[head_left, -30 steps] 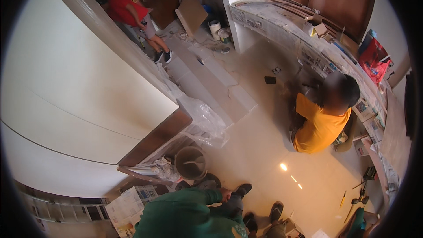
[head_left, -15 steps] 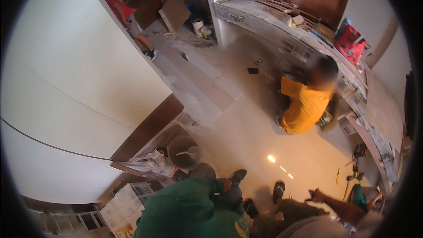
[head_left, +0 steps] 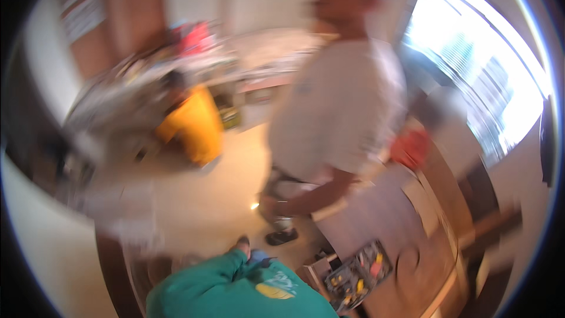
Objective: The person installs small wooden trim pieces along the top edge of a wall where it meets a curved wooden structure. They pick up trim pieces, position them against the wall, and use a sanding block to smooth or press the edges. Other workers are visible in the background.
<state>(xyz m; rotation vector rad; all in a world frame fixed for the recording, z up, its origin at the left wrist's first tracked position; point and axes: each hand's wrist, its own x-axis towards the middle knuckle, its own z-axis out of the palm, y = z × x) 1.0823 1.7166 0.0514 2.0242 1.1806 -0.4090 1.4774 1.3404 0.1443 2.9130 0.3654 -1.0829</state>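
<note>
At the lower edge, my green sleeve leads up to my left hand (head_left: 242,245), small and blurred, beside dark blue cloth (head_left: 261,256). Its fingers are too smeared to show whether they hold anything. No part of my right hand shows. Close in front stands a person in a grey shirt (head_left: 329,112), arm hanging down, with a band or watch at the wrist. To the right of my body is an open tool tray (head_left: 359,277) holding several tools, some with yellow and red parts.
A person in a yellow shirt (head_left: 203,126) crouches by a cluttered counter (head_left: 241,70). On it lies a red bag (head_left: 197,38). A wooden board surface (head_left: 376,218) extends right, near a red item (head_left: 410,148). A bright window (head_left: 482,53) is at the upper right.
The view has swung right, so the yellow-shirted person now appears further left. The grey-shirted person, low at the right before, now stands mid-view. The window and tool tray have come into sight.
</note>
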